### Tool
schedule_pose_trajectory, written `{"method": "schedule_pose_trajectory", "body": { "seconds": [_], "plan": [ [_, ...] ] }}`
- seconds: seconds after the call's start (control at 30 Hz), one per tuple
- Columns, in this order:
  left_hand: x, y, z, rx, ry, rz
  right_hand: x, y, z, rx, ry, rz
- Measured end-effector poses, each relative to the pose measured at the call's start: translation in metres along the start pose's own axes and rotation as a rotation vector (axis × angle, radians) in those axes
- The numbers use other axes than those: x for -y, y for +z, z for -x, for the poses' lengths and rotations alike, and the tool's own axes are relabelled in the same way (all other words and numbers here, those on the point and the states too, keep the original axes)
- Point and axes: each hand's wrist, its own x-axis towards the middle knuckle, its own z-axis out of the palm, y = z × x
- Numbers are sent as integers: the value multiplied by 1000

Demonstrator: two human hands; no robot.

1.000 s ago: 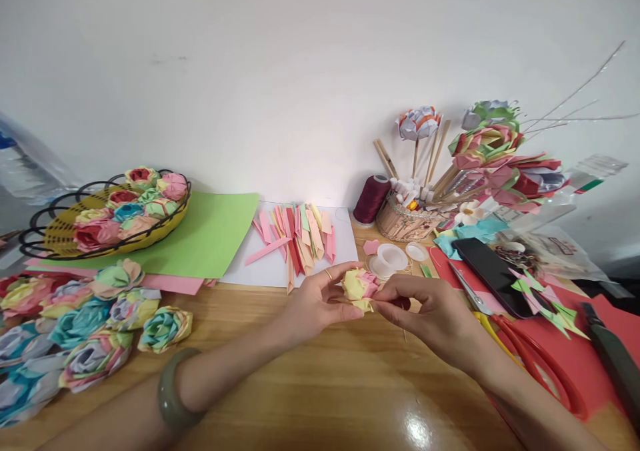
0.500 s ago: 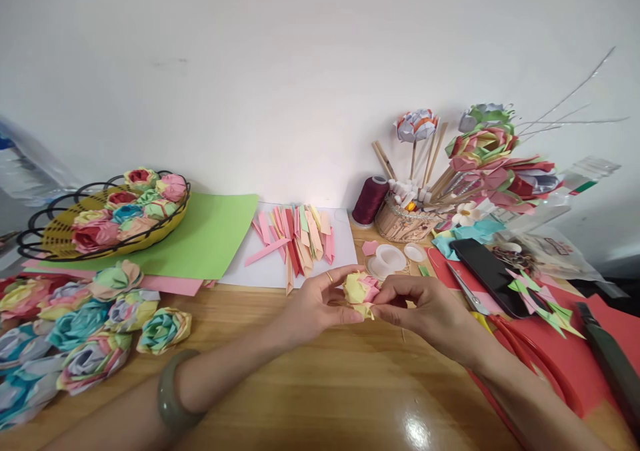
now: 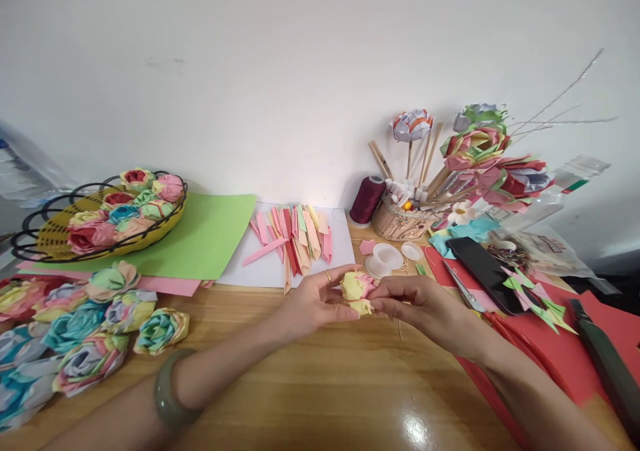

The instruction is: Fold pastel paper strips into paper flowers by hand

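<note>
A small yellow and pink paper flower [image 3: 356, 285] is held between both hands above the wooden table. My left hand [image 3: 315, 304] is closed around its left side, thumb below and fingers behind. From the right, my right hand [image 3: 417, 304] pinches the flower's lower right edge between thumb and forefinger; the fingertips partly hide what they grip. A thin thread [image 3: 401, 329] hangs beneath the right hand. Just behind the hands lies a white plastic spool [image 3: 389, 256]. Folded paper strips [image 3: 295, 237] in pink, red and peach are spread on a white sheet [image 3: 340, 237].
Several finished paper flowers [image 3: 80, 325] lie at the left, below a yellow basket [image 3: 55, 227] of more flowers. At right are a maroon thread cone [image 3: 367, 199], a wooden holder [image 3: 405, 221] with sticks and flowers, a black phone [image 3: 483, 271], scissors [image 3: 463, 285] and red paper [image 3: 545, 337].
The right fingers have shifted slightly along the flower's lower edge, and more of its yellow base shows. The left hand keeps its hold. The whole view has drifted a little.
</note>
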Motion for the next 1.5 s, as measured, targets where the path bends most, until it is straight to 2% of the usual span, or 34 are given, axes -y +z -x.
{"method": "schedule_pose_trajectory", "body": {
  "seconds": [0.23, 0.43, 0.7, 0.97, 1.27, 1.5],
  "plan": [
    [-3, 0, 0, -38, -4, 9, -1, 3, -1, -69, 21, 71],
    [0, 1, 0, -68, 44, 16, 1, 6, 0, -148, -28, 165],
    [0, 2, 1, -83, 73, 27, 1, 10, 1, -234, -96, 161],
    [3, 1, 1, -31, 108, 24, 2, 14, 1, -284, -105, 160],
    [2, 2, 1, -44, 92, 25, 3, 16, 0, -287, -74, 126],
    [1, 1, -1, -97, 119, 37, 2, 20, 0, -333, -236, 227]
  ]
}}
